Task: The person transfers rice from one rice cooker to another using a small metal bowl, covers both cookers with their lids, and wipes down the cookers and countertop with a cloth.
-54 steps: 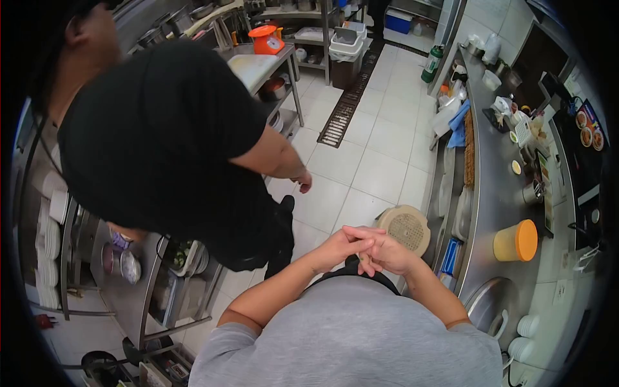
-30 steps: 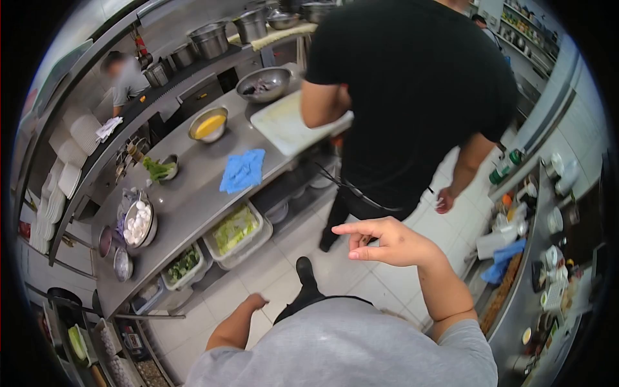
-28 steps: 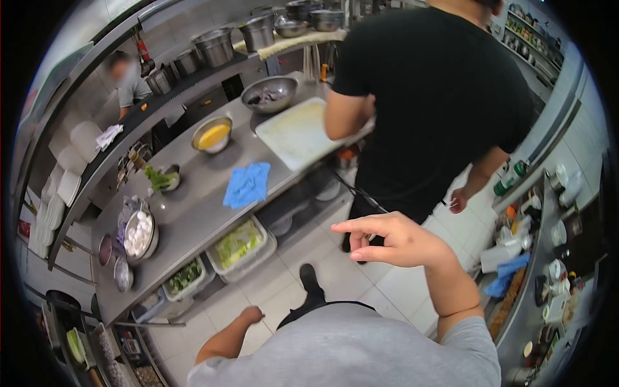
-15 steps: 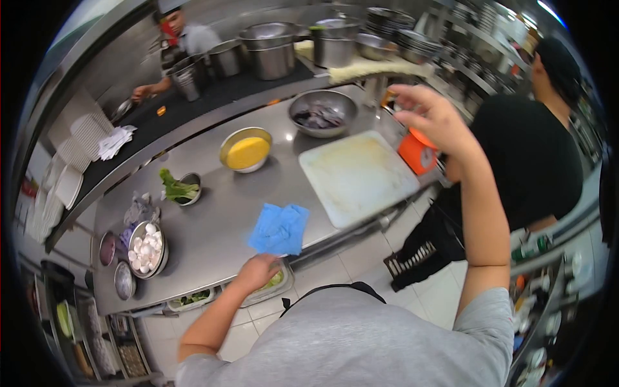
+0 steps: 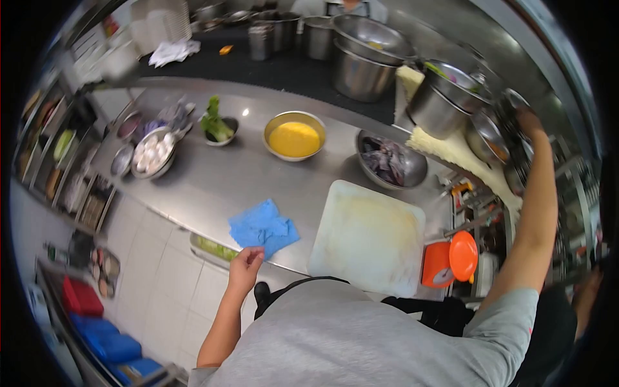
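Metal bowls (image 5: 514, 99), rnd, shiny, stacked, R hand (image 5: 530, 122) alongside.

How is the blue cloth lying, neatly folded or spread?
Loosely spread: the blue cloth shows rumpled creases and uneven, splayed corners on the metal counter.

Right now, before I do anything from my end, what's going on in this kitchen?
The camera wearer's right hand reaches out to the stacked metalware at the far right; its grip is too blurred to tell. The left hand is by the blue cloth at the counter's near edge. The cutting board has no food on it, with the orange scale to its right and a bowl of yellow liquid beyond.
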Tool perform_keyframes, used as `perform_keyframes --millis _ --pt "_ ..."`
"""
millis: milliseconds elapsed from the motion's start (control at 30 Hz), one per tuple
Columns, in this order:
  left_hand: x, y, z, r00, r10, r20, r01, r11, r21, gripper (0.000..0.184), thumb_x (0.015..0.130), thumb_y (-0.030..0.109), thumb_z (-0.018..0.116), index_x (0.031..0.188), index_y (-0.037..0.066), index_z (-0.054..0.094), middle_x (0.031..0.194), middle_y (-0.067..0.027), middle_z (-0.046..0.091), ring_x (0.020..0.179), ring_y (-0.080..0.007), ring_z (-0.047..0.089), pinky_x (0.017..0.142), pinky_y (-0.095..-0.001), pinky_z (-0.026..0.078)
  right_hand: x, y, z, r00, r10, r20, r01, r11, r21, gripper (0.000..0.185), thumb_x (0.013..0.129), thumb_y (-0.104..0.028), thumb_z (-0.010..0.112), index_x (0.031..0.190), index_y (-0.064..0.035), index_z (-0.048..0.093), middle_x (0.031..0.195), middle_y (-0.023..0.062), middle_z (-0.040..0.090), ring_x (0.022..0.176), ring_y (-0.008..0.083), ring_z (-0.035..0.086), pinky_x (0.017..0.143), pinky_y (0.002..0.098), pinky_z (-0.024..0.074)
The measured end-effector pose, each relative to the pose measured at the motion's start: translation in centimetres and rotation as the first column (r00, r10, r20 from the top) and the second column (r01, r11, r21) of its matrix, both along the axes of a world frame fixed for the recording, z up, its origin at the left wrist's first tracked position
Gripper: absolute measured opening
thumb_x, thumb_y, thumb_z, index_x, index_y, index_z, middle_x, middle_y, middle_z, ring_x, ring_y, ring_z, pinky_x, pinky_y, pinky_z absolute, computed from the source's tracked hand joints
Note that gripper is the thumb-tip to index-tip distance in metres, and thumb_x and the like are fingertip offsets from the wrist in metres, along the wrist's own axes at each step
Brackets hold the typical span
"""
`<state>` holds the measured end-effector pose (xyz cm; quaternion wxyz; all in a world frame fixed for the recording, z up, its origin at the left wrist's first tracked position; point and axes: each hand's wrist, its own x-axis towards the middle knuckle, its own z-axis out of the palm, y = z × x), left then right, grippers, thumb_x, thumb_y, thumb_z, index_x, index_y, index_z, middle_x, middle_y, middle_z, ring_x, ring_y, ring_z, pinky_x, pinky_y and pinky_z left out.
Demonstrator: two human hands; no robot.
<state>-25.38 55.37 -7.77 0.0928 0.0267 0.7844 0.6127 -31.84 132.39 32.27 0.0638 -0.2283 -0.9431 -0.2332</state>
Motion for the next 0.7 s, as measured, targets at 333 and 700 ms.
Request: perform_keyframes --millis 333,700 --pt "4.5 5.1 -1.0 0.990 0.064 0.126 -0.069 0.997 0.037 0.021 0.090 0.012 0.060 0.105 -0.002 0.062 0.093 -0.0077 0.066 0.087 -0.0125 0.061 0.080 -0.0255 0.047 -2.7 4.1 4.3 0.993 0.116 0.017 -0.109 0.869 0.482 0.027 0.081 -0.020 0.052 0.099 -0.0004 0.060 0.103 0.0210 0.059 0.097 0.0384 0.056 0.086 0.0438 0.0456" --pt "7.7 -6.0 2.0 0.992 0.112 0.059 -0.113 0.993 0.019 0.022 0.089 0.014 0.060 0.107 0.001 0.063 0.096 -0.0083 0.067 0.088 -0.0138 0.062 0.080 -0.0275 0.048 19.4 -25.9 0.9 0.660 0.281 -0.697 -0.567 0.794 -0.217 0.038 0.091 -0.011 0.053 0.126 0.0040 0.049 0.119 0.0170 0.055 0.104 0.0244 0.056 0.088 0.0341 0.0461"
